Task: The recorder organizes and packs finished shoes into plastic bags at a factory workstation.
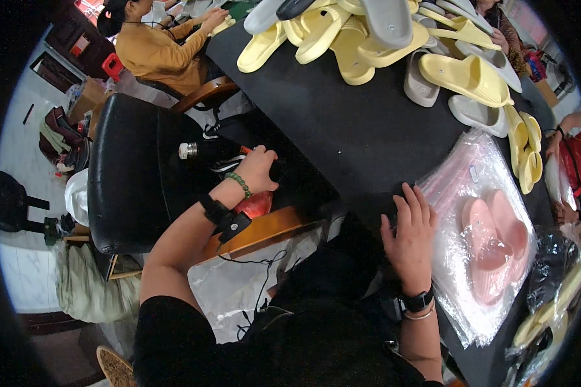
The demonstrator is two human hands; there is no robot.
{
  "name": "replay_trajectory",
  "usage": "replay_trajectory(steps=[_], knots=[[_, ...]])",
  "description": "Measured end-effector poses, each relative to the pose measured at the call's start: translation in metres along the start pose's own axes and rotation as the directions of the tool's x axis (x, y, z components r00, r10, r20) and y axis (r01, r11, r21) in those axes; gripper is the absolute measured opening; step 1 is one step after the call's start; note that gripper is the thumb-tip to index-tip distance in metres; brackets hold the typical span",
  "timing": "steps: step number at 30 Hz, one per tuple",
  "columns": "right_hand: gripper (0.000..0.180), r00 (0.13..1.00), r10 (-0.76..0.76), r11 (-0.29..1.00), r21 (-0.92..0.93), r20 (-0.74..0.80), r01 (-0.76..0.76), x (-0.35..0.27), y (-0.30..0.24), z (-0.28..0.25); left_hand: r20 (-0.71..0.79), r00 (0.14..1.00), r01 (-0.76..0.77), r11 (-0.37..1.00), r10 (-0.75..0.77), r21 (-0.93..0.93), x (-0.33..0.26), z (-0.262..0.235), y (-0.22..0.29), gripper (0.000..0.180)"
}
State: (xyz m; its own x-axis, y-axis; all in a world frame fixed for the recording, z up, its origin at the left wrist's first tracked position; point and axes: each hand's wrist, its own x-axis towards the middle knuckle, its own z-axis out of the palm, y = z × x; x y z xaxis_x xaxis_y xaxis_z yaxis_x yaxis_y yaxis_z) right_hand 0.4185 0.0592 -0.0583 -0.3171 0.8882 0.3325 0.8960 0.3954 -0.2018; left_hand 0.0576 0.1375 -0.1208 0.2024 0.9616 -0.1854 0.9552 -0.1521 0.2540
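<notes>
On black surface (329, 129), right hand (410, 238) rests flat, empty, perhaps bracing; pink slippers (494, 248) in clear plastic (455, 284) just beside, likely for easy reach. Left hand (257, 173) half-curled by chair (132, 174), contents unclear.

There are two pink slippers (479, 226) at right, one green bracelet (241, 183) near centre, and one red stool (112, 65) at upper left.

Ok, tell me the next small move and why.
Probably shift the right hand rightward to the pink slide sandals: it looks open, with nothing visible in it, and it is next to the clear plastic packaging where they lie, while the left hand is farther away.
</notes>
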Motion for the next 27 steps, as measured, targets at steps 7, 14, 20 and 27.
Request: replay_trajectory(steps=[7, 14, 20, 27], knots=[[0.041, 0.999, 0.018, 1.0, -0.019, 0.037, -0.017, 0.002, -0.001, -0.001, 0.032, 0.998, -0.051, 0.998, 0.05, 0.029, 0.036, 0.073, -0.024, 0.073], [0.041, 0.998, 0.031, 0.998, -0.047, 0.057, -0.028, 0.009, -0.008, 0.001, -0.055, 0.991, -0.111, 0.975, 0.124, 0.195, 0.08, 0.153, -0.044, 0.075], [0.041, 0.997, 0.051, 0.998, -0.045, 0.065, -0.049, 0.008, -0.007, -0.001, 0.107, 0.983, -0.168, 0.963, 0.149, 0.208, 0.145, 0.224, -0.06, 0.078], [0.041, 0.995, 0.06, 0.996, -0.064, 0.083, -0.054, 0.008, -0.008, 0.0, 0.087, 0.989, -0.134, 0.973, 0.12, 0.187, 0.173, 0.232, -0.06, 0.062]])
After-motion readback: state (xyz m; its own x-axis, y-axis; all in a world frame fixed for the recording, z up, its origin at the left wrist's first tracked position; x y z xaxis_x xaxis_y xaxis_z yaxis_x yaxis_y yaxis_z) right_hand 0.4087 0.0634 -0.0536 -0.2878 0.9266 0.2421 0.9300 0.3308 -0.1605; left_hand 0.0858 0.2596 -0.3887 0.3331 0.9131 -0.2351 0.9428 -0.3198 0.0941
